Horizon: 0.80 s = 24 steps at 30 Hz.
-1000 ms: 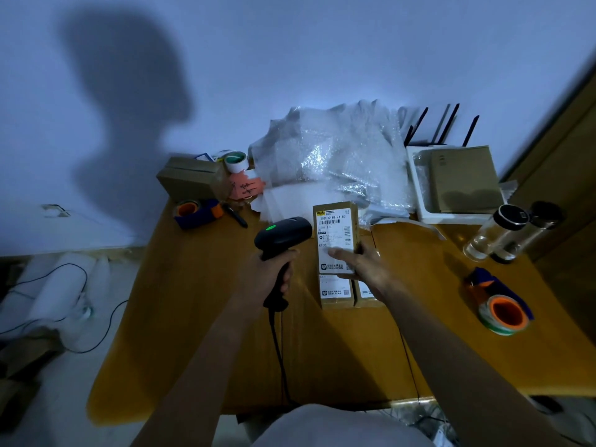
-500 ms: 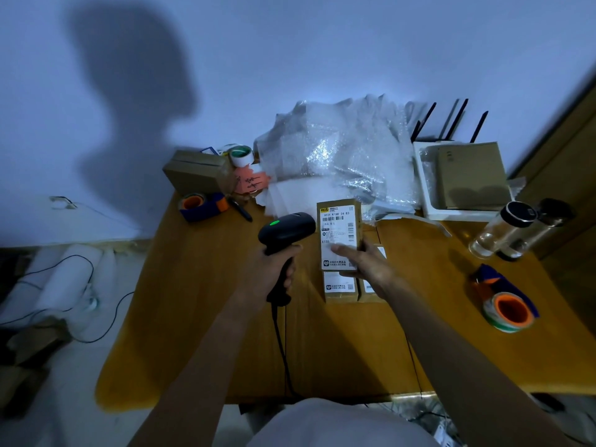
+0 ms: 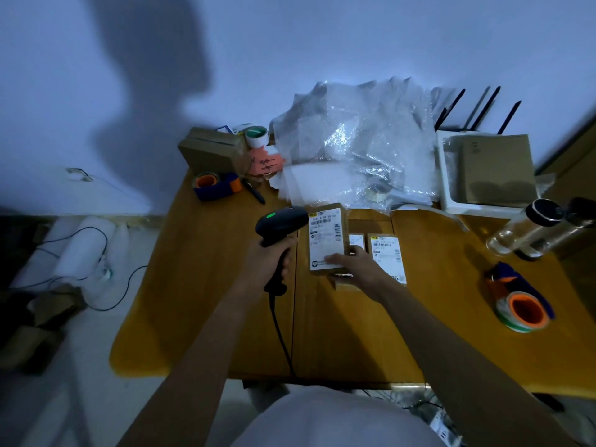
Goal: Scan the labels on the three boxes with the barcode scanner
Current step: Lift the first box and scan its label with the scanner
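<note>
The left hand [image 3: 269,259] is closed around the grip of the black barcode scanner [image 3: 280,224], whose head points away from the person toward the upper left corner of the nearest box; a green indicator is lit on top of the head, and a cable hangs from the base of the grip toward the person. The right hand [image 3: 353,266] grips the near edge of the first box [image 3: 326,238], thumb on its white label, holding it tilted up with the label facing the person. This box sits just right of the scanner head. A second box [image 3: 356,241] is mostly hidden behind the right hand and the first box; only a strip of its label shows. The third box [image 3: 387,256] lies flat on the table [image 3: 209,301] just right of the right hand, label up. Beyond both hands lies a heap of bubble wrap [image 3: 354,143]. Far right of the right hand rests a tape dispenser [image 3: 521,304] with an orange core. Beyond the left hand sits another tape dispenser [image 3: 214,186] beside a brown carton [image 3: 213,150].
</note>
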Tool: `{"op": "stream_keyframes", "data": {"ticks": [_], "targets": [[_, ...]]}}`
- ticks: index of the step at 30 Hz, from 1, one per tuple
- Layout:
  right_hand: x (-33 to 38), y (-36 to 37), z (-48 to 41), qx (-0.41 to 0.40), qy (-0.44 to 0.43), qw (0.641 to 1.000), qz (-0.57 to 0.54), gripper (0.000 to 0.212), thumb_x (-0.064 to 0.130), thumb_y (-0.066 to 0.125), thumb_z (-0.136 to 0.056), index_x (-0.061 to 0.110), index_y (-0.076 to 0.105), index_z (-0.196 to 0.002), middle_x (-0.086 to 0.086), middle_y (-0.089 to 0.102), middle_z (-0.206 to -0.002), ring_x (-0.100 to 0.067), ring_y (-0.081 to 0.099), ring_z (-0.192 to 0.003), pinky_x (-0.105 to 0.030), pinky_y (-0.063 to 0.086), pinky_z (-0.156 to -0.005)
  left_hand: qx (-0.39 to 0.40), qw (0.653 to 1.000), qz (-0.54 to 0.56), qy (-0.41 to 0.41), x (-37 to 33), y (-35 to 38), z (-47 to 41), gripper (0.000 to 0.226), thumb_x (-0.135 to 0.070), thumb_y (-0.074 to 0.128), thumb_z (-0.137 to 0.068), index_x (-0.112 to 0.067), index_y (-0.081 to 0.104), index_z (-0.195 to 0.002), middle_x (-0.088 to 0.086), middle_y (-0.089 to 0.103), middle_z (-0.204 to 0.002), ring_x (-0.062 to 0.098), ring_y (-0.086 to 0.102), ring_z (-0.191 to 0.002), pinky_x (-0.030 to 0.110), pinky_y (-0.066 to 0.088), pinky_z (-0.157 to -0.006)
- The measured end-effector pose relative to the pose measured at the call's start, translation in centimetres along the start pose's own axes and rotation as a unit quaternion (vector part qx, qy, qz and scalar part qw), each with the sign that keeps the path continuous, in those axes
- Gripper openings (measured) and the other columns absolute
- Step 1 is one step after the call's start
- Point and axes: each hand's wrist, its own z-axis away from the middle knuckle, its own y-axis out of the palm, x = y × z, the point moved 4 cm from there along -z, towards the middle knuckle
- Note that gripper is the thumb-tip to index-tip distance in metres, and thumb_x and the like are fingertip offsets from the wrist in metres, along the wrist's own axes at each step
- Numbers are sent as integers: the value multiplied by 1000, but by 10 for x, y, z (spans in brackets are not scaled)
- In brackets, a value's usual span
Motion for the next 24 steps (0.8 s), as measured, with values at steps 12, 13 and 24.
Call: {"op": "stream_keyframes", "data": {"ticks": [12, 13, 24], "targets": [[-48, 56, -4, -5, 65, 997, -30, 62, 33, 82, -83, 5, 57, -133, -12, 70, -126, -24, 69, -112, -33, 62, -87, -65, 995, 42, -65, 40, -33, 4, 30, -26, 73, -91, -13, 58, -68, 1, 53, -55, 16, 49, -45, 30, 46, -53], [-51, 61, -4, -7, 69, 995, -66, 55, 28, 79, -87, 5, 59, -132, -13, 69, -127, -24, 69, -112, -29, 61, -83, -67, 995, 43, -68, 43, -34, 5, 30, -26, 73, -91, -13, 59, -68, 2, 53, -55, 16, 49, -45, 30, 46, -53], [-88, 81, -16, -40, 110, 951, -285, 47, 17, 71, -95, 14, 53, -138, -15, 63, -133, -36, 58, -129, -47, 50, -110, -80, 991, 43, -96, 59, -46, 13, 30, -28, 75, -89, -11, 60, -69, 2, 53, -55, 15, 49, -45, 28, 46, -51]]}}
